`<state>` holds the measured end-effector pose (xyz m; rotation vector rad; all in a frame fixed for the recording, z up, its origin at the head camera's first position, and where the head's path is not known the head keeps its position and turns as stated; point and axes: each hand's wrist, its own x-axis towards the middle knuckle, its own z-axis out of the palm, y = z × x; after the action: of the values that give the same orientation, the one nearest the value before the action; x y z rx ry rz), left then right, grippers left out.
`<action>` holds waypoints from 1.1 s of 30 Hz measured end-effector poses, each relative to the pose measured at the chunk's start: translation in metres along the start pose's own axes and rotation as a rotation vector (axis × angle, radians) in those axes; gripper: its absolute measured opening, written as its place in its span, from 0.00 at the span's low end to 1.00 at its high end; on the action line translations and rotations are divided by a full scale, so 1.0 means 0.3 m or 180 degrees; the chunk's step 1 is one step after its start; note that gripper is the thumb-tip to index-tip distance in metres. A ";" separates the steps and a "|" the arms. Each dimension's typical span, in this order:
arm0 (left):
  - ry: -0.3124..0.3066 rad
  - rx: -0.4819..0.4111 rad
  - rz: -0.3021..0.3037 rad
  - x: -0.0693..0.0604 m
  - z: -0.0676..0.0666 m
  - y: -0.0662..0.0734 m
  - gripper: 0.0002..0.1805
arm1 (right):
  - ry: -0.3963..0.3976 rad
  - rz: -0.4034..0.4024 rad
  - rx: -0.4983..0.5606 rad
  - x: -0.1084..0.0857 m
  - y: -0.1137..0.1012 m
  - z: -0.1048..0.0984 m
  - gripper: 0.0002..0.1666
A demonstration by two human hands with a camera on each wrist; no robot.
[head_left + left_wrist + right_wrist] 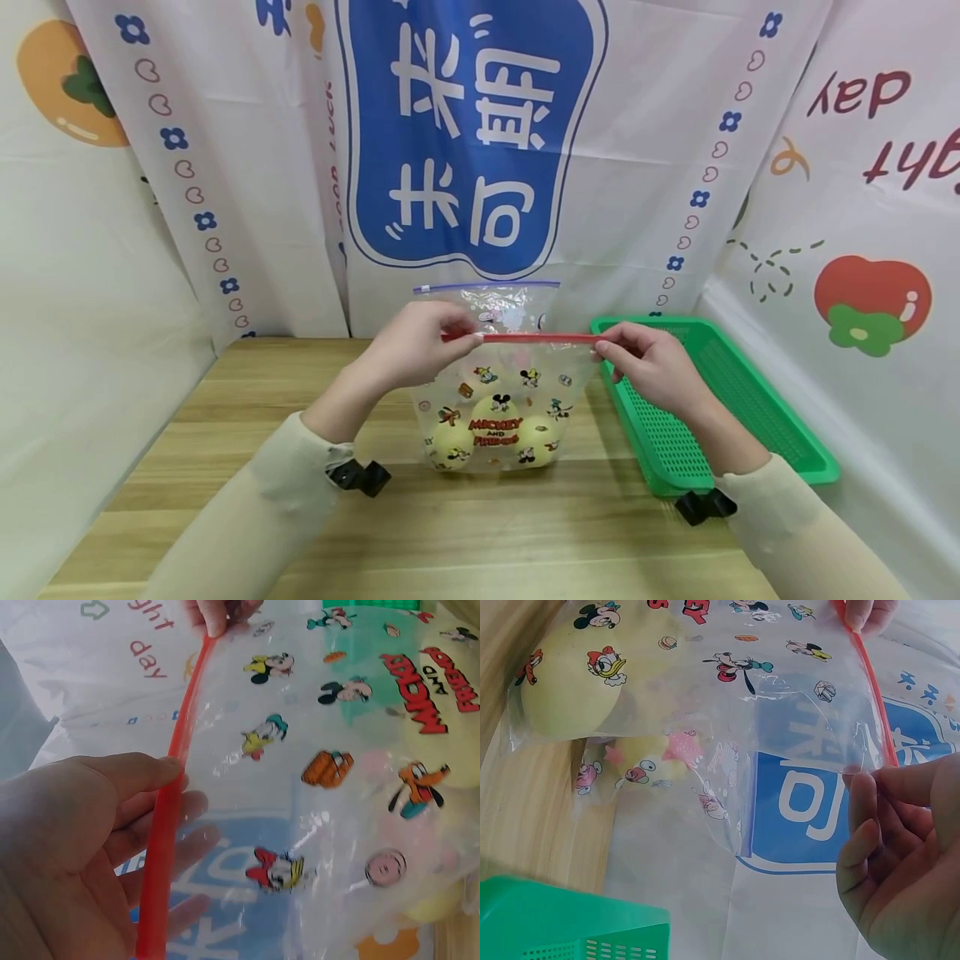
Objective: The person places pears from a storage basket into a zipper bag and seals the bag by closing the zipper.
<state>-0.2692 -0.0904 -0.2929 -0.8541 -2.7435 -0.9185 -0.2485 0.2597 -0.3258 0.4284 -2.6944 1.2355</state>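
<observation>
A clear zip bag (510,375) with cartoon prints and a red zip strip (540,338) stands upright on the table, several pale yellow round things (453,442) inside it. My left hand (416,346) pinches the red strip near its left end between thumb and fingers. At the strip's right end, my right hand (652,367) pinches the bag's top corner. The left wrist view shows the left thumb over the strip (169,817), fingers behind the film. In the right wrist view, the right thumb and index finger meet at the bag's corner.
Behind stands a second clear bag (517,300) with a purple zip, partly hidden by the first; the right wrist view shows something yellow inside. A green perforated basket (787,417) sits at the right of the wooden table (480,533). Printed white cloth (637,125) hangs behind.
</observation>
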 end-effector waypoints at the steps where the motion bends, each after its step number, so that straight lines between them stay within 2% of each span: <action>1: 0.0019 -0.0020 -0.0014 -0.010 -0.006 -0.010 0.07 | 0.0003 0.0004 0.0005 0.000 0.000 0.000 0.14; 6: 0.0108 -0.0082 -0.0100 -0.051 -0.035 -0.061 0.07 | 0.0007 0.0029 0.0021 0.000 -0.002 0.000 0.14; 18: 0.0178 -0.0183 -0.0394 -0.127 -0.108 -0.154 0.09 | 0.0024 0.0058 0.0047 -0.001 0.003 0.000 0.14; 27: 0.0165 -0.0263 -0.0437 -0.164 -0.141 -0.188 0.09 | -0.0004 0.0064 0.0052 0.000 0.005 0.000 0.15; 30: 0.0100 -0.0366 -0.0429 -0.168 -0.139 -0.208 0.11 | -0.0038 0.0078 0.0101 0.002 0.006 -0.003 0.15; 33: -0.0090 -0.0610 -0.0493 -0.178 -0.126 -0.250 0.16 | -0.0088 0.0116 0.0187 0.003 0.009 -0.008 0.16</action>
<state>-0.2683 -0.1871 -0.3162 -0.6936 -2.8121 -1.2233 -0.2503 0.2631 -0.3258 0.4084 -2.7062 1.3310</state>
